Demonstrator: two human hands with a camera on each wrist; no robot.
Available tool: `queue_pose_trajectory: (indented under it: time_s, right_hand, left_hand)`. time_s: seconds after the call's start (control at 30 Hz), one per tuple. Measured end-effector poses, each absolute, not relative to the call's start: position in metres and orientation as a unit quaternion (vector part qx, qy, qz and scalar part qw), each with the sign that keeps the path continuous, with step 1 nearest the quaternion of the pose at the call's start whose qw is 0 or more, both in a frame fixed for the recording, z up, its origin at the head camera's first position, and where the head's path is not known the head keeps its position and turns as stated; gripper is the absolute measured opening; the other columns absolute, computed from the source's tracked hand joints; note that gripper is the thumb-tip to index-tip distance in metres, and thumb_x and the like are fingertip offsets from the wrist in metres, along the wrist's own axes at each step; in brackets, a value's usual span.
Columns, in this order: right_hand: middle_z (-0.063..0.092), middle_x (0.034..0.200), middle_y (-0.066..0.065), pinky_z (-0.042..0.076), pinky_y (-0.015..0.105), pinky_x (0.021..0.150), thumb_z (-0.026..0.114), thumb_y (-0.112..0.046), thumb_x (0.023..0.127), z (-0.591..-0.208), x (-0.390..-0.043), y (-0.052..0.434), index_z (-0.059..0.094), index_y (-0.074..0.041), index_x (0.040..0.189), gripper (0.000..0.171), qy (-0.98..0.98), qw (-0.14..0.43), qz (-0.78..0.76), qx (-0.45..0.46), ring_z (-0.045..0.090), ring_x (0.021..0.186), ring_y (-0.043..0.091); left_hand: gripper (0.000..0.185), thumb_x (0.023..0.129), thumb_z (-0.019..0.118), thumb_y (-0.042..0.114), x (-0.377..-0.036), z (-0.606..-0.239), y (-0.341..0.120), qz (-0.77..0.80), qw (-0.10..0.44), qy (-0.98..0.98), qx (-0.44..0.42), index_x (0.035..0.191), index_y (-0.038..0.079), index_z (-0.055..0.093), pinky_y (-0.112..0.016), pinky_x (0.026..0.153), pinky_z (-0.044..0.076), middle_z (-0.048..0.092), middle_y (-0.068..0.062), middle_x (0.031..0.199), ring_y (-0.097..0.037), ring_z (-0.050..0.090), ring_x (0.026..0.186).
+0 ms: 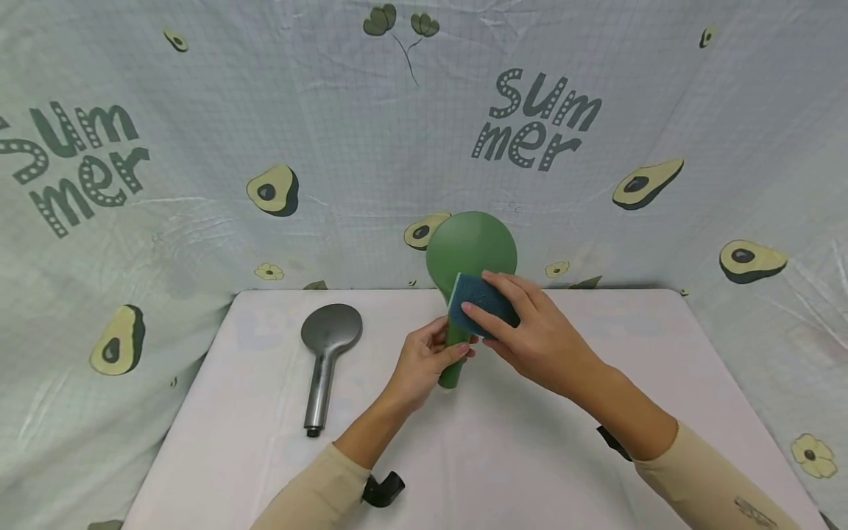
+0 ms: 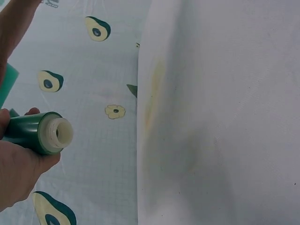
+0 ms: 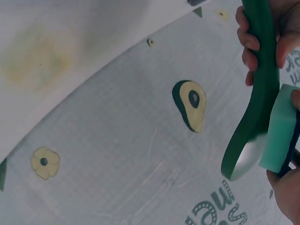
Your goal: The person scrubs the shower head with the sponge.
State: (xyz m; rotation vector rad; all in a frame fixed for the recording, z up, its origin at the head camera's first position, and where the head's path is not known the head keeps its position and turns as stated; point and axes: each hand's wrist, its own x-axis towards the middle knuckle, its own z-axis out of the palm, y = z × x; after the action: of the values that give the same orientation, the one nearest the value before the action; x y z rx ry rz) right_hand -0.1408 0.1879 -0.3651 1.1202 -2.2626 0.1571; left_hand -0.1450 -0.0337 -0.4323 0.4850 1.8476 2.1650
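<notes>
My left hand [image 1: 427,361] grips the handle of a green shower head [image 1: 472,246], held up above the table with its round head at the top. In the left wrist view, the handle's lower end shows a hollow white connector [image 2: 60,133]. A sponge [image 1: 486,303], dark blue on one face and light green on the other, is pinched in my right hand [image 1: 539,335]. It lies over the neck of the shower head in the head view. In the right wrist view, the sponge's green side [image 3: 279,133] is close against the head; actual contact is hard to tell.
A grey shower head [image 1: 327,353] lies on the white table [image 1: 265,471] to the left. A black elbow-shaped piece [image 1: 386,489] sits beside my left sleeve, partly covered. Another black object [image 1: 612,443] is mostly hidden by my right forearm. Behind hangs a printed cloth [image 1: 371,147].
</notes>
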Motion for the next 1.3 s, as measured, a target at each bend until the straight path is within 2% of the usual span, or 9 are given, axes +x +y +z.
queue_pose_trajectory:
  time_s: [0.2,0.33,0.47,0.67,0.73,0.93,1.0,1.17,1.3]
  right_hand:
    - [0.049,0.153,0.023,0.05,0.05,0.111,0.09,-0.018,0.082,-0.365,-0.142,0.174,0.065,-0.022,0.14,0.064,-0.823,0.324,0.039,0.466,0.051,0.137,0.04]
    - [0.052,0.151,0.023,0.05,0.05,0.111,0.091,-0.013,0.079,-0.363,-0.147,0.167,0.068,-0.02,0.136,0.062,-0.801,0.344,0.036,0.489,0.054,0.136,0.04]
    - [0.05,0.153,0.022,0.049,0.049,0.113,0.088,-0.013,0.082,-0.357,-0.151,0.162,0.068,-0.019,0.136,0.058,-0.806,0.342,0.011,0.483,0.052,0.138,0.039]
    - [0.048,0.156,0.022,0.049,0.052,0.112,0.088,-0.016,0.084,-0.341,-0.162,0.162,0.068,-0.02,0.137,0.057,-0.821,0.338,0.029,0.459,0.049,0.141,0.04]
    - [0.047,0.156,0.022,0.049,0.054,0.111,0.088,-0.017,0.084,-0.337,-0.166,0.164,0.067,-0.021,0.138,0.058,-0.825,0.337,0.044,0.452,0.049,0.14,0.041]
    - [0.046,0.155,0.024,0.048,0.058,0.111,0.084,-0.017,0.087,-0.326,-0.18,0.172,0.063,-0.02,0.141,0.058,-0.837,0.332,0.099,0.423,0.048,0.138,0.044]
    - [0.045,0.155,0.024,0.047,0.059,0.111,0.083,-0.016,0.089,-0.322,-0.186,0.177,0.063,-0.019,0.142,0.057,-0.842,0.329,0.122,0.409,0.047,0.138,0.045]
    - [0.043,0.157,0.026,0.046,0.061,0.11,0.079,-0.017,0.092,-0.312,-0.201,0.188,0.062,-0.018,0.143,0.054,-0.863,0.317,0.16,0.36,0.046,0.137,0.048]
    - [0.041,0.158,0.025,0.043,0.063,0.112,0.076,-0.016,0.095,-0.303,-0.213,0.195,0.061,-0.016,0.144,0.052,-0.881,0.302,0.178,0.318,0.043,0.141,0.049]
  left_hand:
    - [0.037,0.1,0.067,0.006,-0.143,-0.433,-0.033,0.737,0.112,0.646,0.165,0.136,-0.001,0.061,-0.03,0.091,0.059,0.069,-0.02,0.116,-0.015,0.07,0.096]
    - [0.034,0.1,0.067,0.008,-0.142,-0.433,-0.033,0.728,0.104,0.658,0.161,0.132,-0.002,0.062,-0.031,0.092,0.059,0.069,-0.021,0.116,-0.016,0.07,0.098]
    - [0.035,0.1,0.067,0.007,-0.14,-0.433,-0.034,0.722,0.106,0.666,0.155,0.133,-0.003,0.061,-0.032,0.092,0.059,0.069,-0.026,0.118,-0.018,0.072,0.097]
    - [0.042,0.101,0.066,0.005,-0.141,-0.431,-0.033,0.731,0.121,0.651,0.167,0.141,-0.002,0.056,-0.031,0.094,0.06,0.068,-0.028,0.124,-0.02,0.072,0.1]
    - [0.045,0.101,0.065,0.004,-0.141,-0.43,-0.032,0.734,0.127,0.647,0.166,0.144,0.0,0.054,-0.03,0.095,0.06,0.068,-0.027,0.124,-0.023,0.073,0.102]
    - [0.05,0.1,0.065,0.002,-0.141,-0.43,-0.03,0.736,0.133,0.642,0.167,0.148,0.003,0.053,-0.028,0.095,0.059,0.068,-0.029,0.123,-0.05,0.066,0.112]
    - [0.05,0.1,0.066,0.003,-0.14,-0.43,-0.031,0.732,0.132,0.647,0.168,0.148,0.004,0.053,-0.028,0.094,0.059,0.069,-0.029,0.123,-0.046,0.068,0.112]
    - [0.049,0.099,0.067,0.003,-0.14,-0.433,-0.031,0.724,0.137,0.655,0.167,0.146,0.004,0.055,-0.028,0.093,0.059,0.069,-0.03,0.123,-0.023,0.072,0.104]
    - [0.049,0.099,0.067,0.003,-0.14,-0.435,-0.031,0.713,0.137,0.665,0.173,0.146,0.005,0.055,-0.027,0.093,0.059,0.069,-0.03,0.123,-0.027,0.073,0.106]
